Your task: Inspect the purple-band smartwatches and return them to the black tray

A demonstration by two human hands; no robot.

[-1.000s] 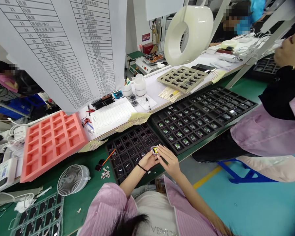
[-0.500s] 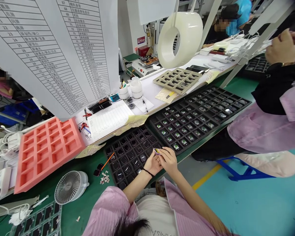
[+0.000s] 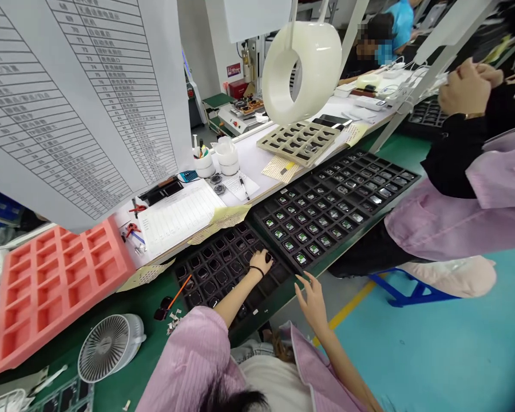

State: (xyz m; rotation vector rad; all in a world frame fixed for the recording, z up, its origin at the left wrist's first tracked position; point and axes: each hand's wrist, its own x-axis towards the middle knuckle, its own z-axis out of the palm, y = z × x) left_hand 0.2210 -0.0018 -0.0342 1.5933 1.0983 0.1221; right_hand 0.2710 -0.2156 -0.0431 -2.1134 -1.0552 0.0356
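Observation:
My left hand point(image 3: 260, 263), with a black band at its wrist, reaches over the near black compartment tray point(image 3: 278, 278). Its fingers are closed on a small dark watch-face-like piece point(image 3: 269, 258) at the tray's right part. Similar rounded-square dark pieces lie in many of that tray's pockets. To the right, just off the tray's near edge, my right hand point(image 3: 312, 297) holds nothing, its fingers spread. Beyond my hands lies a second black tray point(image 3: 326, 250), with small pieces showing green and white faces in its pockets.
On the left are a pink foam tray point(image 3: 126, 264), a small fan point(image 3: 109, 348) and an orange stick point(image 3: 181, 293) beside white scraps. A tape roll point(image 3: 326, 68) and printed sheet point(image 3: 81, 103) hang ahead. A co-worker's hands point(image 3: 466, 91) are raised at right.
My hands have parted. The left has moved forward onto the tray with the small piece; the right has let go, drawn back to the right and spread its fingers. The view has turned slightly rightward.

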